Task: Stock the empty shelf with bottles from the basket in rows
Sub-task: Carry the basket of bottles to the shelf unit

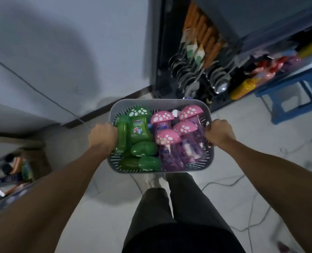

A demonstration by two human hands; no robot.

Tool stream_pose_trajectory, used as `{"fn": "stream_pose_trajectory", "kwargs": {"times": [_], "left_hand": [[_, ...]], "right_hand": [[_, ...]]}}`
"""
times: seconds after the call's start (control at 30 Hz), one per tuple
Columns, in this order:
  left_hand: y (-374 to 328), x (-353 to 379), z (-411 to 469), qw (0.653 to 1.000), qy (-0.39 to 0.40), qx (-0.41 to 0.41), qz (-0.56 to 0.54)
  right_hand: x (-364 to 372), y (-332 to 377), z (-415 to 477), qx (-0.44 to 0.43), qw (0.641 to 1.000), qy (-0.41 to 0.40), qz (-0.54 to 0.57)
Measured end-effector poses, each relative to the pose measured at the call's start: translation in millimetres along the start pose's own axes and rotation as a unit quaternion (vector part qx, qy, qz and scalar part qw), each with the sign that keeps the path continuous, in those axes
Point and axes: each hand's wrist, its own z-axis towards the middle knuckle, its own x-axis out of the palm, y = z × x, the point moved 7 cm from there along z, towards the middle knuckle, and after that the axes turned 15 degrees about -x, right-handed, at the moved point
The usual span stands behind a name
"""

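1. Grey plastic first: the basket [159, 102] with slotted walls is up off the floor [224, 179], held out in front of you, roughly level, above your dark trousers [169, 216].
2. Your left hand [101, 136] is clamped on the basket's left rim. The fingers are curled over the edge and out of sight inside, with the knuckles and the back of the hand facing up.
3. Your right hand [220, 132] mirrors it on the right rim, at the handle slot. It is a tight fist around the edge, again with the back of the hand on top.
4. Both forearms reach in from the bottom corners, bare and nearly straight, narrowing towards the basket. The wrists are in line with the arms, and the load sits between the two hands.
5. Look inside: green bottles [139, 128] fill the left half, mostly lying down and piled on each other. Pink bottles [169, 141] fill the right half, with four pink mushroom caps showing white spots. The two colours touch along the middle.
6. Ahead and to the right stands a dark rack [162, 52] hung with metal utensils [197, 75]. A blue stool [297, 94] is on the floor further right.
7. A pale wall [60, 52] fills the upper left, and thin cables [224, 183] trail over the floor by your right leg.
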Motion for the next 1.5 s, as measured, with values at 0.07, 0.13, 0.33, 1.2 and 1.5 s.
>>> {"fn": "stream_pose_trajectory", "kwargs": {"times": [0.07, 0.13, 0.33, 1.2, 1.5], "left_hand": [[-30, -14, -26, 0.999, -0.013, 0.046, 0.002], [-63, -21, -51, 0.996, -0.017, 0.092, 0.012], [-167, -21, -121, 0.982, -0.034, 0.185, 0.003], [-677, 91, -366, 0.907, 0.012, 0.400, 0.128], [-861, 85, -417, 0.868, 0.016, 0.483, 0.117]], "right_hand": [[-18, -31, -24, 0.031, 0.999, -0.013, 0.013], [-34, -64, -48, 0.059, 0.998, -0.025, 0.023], [-71, -176, -110, 0.142, 0.986, -0.042, 0.080], [-205, -598, -190, 0.356, 0.918, -0.073, 0.160], [-266, -712, -148, 0.380, 0.906, -0.068, 0.172]]}}
